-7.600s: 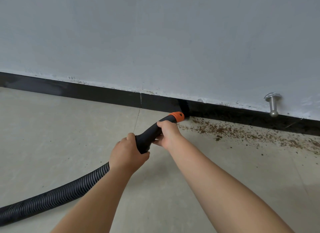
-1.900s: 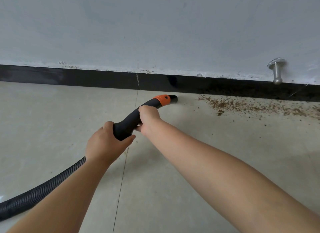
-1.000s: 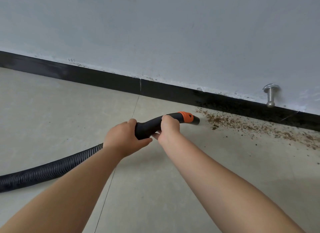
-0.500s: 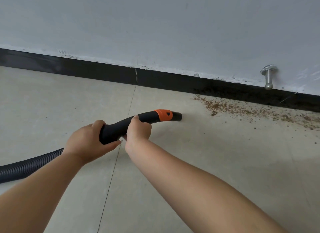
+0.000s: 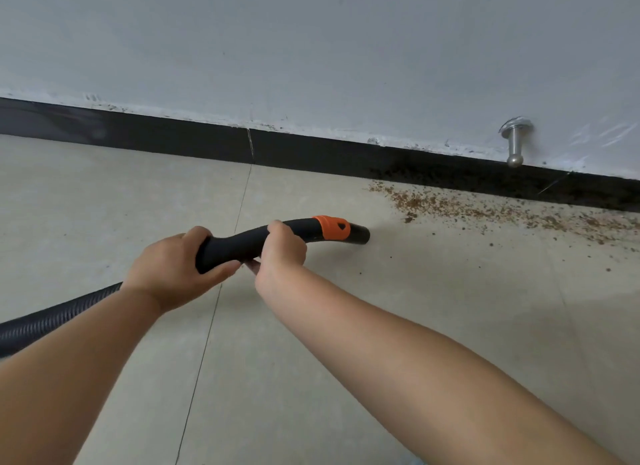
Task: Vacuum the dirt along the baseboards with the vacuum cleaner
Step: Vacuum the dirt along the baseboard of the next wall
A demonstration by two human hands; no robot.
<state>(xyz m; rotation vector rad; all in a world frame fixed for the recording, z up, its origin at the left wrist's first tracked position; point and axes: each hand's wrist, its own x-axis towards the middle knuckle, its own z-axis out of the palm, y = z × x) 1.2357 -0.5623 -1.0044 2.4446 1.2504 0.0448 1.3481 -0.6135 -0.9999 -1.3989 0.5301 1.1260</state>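
Item: vacuum nozzle (image 5: 358, 233), black with orange collar (image 5: 330, 227) — mouth low over the tiled floor (image 5: 104, 201), pointing right, just short of the dirt.

Item: dirt (image 5: 467, 206) — brown crumbs strewn along the foot of the black baseboard (image 5: 173, 142), running from mid-frame to the right edge, with stray specks farther out on the floor. Thickest hard against the baseboard.

Item: left hand (image 5: 173, 270) — clamped round the rear of the black handle (image 5: 242, 241), where the ribbed hose (image 5: 52, 321) joins. Forearm extended from lower left.

Item: right hand (image 5: 282, 253) — wrapped over the handle ahead of the left, just behind the collar; forearm reaching in long from lower right.

Item: metal door stop (image 5: 515, 142) — fixed on the wall above the dirt.

Handling note: likely best to keep the mouth close to the floor and sweep slowly rightward, tucking it into the baseboard corner — stray specks taken on a second pass.
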